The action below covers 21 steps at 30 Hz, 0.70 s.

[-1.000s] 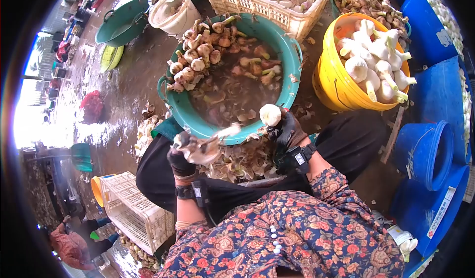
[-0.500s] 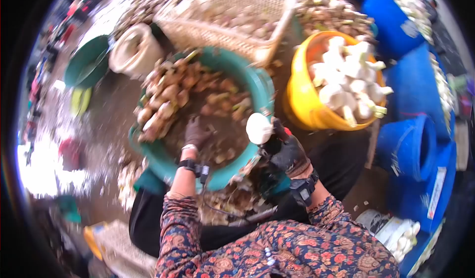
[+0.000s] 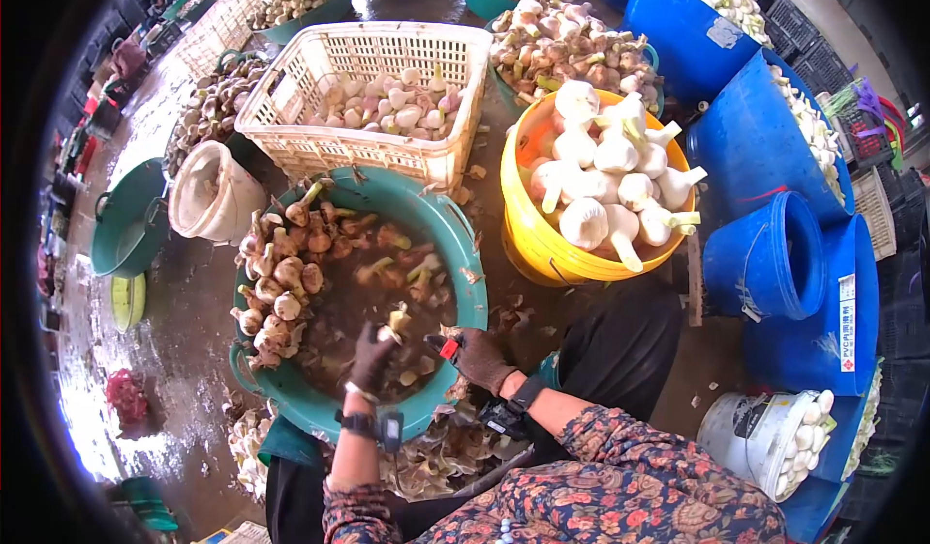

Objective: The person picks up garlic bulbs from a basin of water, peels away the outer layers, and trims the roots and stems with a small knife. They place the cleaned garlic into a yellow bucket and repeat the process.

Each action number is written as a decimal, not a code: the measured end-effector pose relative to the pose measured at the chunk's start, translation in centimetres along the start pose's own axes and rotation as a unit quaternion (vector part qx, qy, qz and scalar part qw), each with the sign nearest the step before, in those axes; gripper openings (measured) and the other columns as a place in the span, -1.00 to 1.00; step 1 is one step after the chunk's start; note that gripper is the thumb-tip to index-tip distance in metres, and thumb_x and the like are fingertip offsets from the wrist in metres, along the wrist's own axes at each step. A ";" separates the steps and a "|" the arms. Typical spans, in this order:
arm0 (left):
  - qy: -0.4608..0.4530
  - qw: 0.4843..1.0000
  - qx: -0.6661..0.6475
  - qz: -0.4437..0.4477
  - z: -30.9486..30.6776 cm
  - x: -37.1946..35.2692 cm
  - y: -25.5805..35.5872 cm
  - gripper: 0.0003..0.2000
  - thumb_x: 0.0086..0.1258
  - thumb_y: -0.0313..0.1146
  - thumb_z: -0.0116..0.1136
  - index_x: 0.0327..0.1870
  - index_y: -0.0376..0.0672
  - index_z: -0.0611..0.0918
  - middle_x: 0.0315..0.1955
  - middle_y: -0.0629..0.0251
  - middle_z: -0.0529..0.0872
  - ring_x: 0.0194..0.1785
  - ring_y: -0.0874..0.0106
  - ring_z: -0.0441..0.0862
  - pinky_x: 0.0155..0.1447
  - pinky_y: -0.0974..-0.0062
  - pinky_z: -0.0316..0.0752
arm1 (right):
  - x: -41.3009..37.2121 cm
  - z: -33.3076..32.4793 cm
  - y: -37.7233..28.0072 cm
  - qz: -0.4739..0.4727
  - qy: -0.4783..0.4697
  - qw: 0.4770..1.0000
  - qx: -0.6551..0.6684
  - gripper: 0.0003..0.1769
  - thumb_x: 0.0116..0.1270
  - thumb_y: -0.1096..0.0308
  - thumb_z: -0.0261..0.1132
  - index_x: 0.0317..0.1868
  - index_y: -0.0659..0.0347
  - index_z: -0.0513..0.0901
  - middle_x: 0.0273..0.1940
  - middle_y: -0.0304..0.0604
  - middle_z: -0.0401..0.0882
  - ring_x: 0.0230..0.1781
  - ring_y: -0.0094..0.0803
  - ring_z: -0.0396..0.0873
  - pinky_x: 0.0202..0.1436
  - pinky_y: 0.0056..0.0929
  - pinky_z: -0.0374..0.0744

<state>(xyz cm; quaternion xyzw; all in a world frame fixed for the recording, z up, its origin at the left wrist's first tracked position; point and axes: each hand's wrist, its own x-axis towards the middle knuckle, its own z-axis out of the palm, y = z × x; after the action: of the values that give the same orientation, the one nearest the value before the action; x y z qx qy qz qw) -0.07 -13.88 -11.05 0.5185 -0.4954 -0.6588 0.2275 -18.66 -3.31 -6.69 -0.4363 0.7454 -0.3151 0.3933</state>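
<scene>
My left hand [image 3: 372, 358], in a dark glove, is over the muddy water of a large green tub [image 3: 470, 253]. Its fingers are closed on a garlic bulb [image 3: 394, 323] with a pale cut stem, partly hidden by the glove. My right hand [image 3: 481, 360], gloved too, is curled at the tub's right rim, a small red piece [image 3: 449, 348] showing at its fingers; whatever it grips is hidden. Unpeeled garlic bulbs [image 3: 291, 273] are heaped along the tub's left side, and others lie in the water.
A yellow bucket [image 3: 523, 244] of clean white garlic stands right of the tub. Behind are a cream plastic crate [image 3: 358, 147] of garlic and a dirty white bucket [image 3: 215, 195]. Blue barrels [image 3: 751, 137] line the right side. Peeled skins [image 3: 436, 452] lie before my lap.
The white garlic bulb has left my right hand, which has moved left and down to the tub's rim. My left hand now holds a garlic bulb. The camera view has shifted.
</scene>
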 end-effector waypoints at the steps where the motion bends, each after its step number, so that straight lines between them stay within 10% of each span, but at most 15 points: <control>1: -0.036 0.999 -0.013 0.007 0.5 -1.5 -0.3 -0.57 0.08 -0.31 0.28 -0.04 -0.32 0.51 -0.26 0.30 0.58 -0.28 0.55 0.50 -0.24 0.56 0.45 | -0.5 0.0 -0.5 -0.016 0.011 1.000 0.002 -0.74 0.13 0.19 0.28 -0.31 0.22 0.65 -0.43 0.14 0.58 -0.33 0.11 0.55 -0.30 -0.09 0.52; 6: -0.080 0.992 0.096 0.027 5.0 -9.1 5.1 -0.57 0.06 -0.46 0.30 0.01 -0.21 0.53 -0.25 0.33 0.58 -0.38 0.58 0.51 -0.41 0.61 0.49 | -1.3 0.2 -0.8 -0.067 0.040 0.996 0.040 -0.45 0.21 -0.14 0.21 -0.47 0.27 0.63 -0.57 0.18 0.52 -0.45 0.12 0.55 -0.40 -0.13 0.47; 12: 0.045 0.883 0.383 0.266 5.2 -11.4 6.8 -0.63 -0.04 -0.32 0.35 -0.17 -0.21 0.61 -0.28 0.09 0.62 -0.13 0.06 0.53 -0.06 0.25 0.46 | -3.0 -1.1 -2.6 -0.053 -0.041 0.993 0.094 -0.68 0.27 0.19 0.18 -0.41 0.33 0.60 -0.50 0.19 0.55 -0.42 0.01 0.59 -0.36 -0.16 0.48; 14: 0.043 0.919 0.323 0.221 5.0 -12.1 7.2 -0.65 -0.07 -0.31 0.38 -0.23 -0.24 0.62 -0.30 0.05 0.61 -0.20 0.08 0.55 -0.08 0.32 0.48 | -2.4 0.9 -0.5 -0.103 -0.070 0.961 0.249 -0.71 0.26 0.26 0.18 -0.39 0.39 0.58 -0.54 0.12 0.55 -0.49 -0.38 0.53 -0.37 -0.30 0.48; 16: -0.016 0.979 0.137 0.150 4.2 -12.4 6.6 -0.55 -0.02 -0.25 0.43 -0.12 -0.30 0.61 -0.33 0.26 0.64 -0.28 0.42 0.57 -0.14 0.46 0.48 | -3.2 1.1 -0.8 -0.070 -0.089 0.947 0.301 -0.71 0.33 0.26 0.15 -0.36 0.37 0.60 -0.47 -0.16 0.60 -0.51 -0.46 0.46 -0.42 -0.39 0.46; 21: -0.021 0.991 -0.130 -0.016 3.1 -14.1 6.0 -0.53 0.14 -0.31 0.33 0.07 -0.27 0.51 -0.28 0.36 0.64 -0.20 0.53 0.56 -0.06 0.55 0.48 | -4.3 -0.2 -2.4 0.097 -0.213 0.827 0.511 -0.75 0.34 0.12 0.16 -0.28 0.12 0.60 -0.49 -0.37 0.52 -0.56 -0.63 0.45 -0.52 -0.58 0.42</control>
<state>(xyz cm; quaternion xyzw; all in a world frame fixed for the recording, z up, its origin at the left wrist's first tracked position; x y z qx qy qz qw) 0.85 -3.57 0.67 0.4785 -0.4015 -0.7319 0.2723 -16.48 -0.46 -3.27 -0.1545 0.4139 -0.5101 0.7380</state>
